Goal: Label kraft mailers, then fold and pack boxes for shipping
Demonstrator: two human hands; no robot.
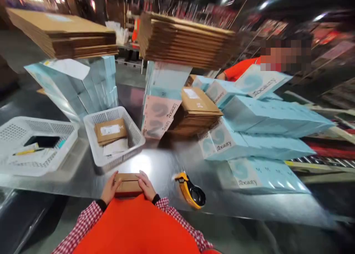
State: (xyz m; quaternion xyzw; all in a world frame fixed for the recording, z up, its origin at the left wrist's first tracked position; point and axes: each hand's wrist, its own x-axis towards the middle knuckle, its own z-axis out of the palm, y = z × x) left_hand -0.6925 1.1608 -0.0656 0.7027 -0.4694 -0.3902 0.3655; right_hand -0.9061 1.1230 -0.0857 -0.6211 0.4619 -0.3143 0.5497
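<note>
A small brown cardboard box (128,184) is held at the front edge of the metal table, close to my body. My left hand (111,188) grips its left end and my right hand (146,186) grips its right end, thumbs on top. To the right of the box lies a yellow tape dispenser (190,192). Beyond my hands stands a white basket (134,135) with brown flat boxes (111,131) and white paper in it.
Another white basket (73,137) at the left holds a phone and a pen. Light-blue boxes (271,115) are piled at the right, with a person's red sleeve (241,70) behind. Flattened cardboard stacks (185,39) top blue boxes at the back.
</note>
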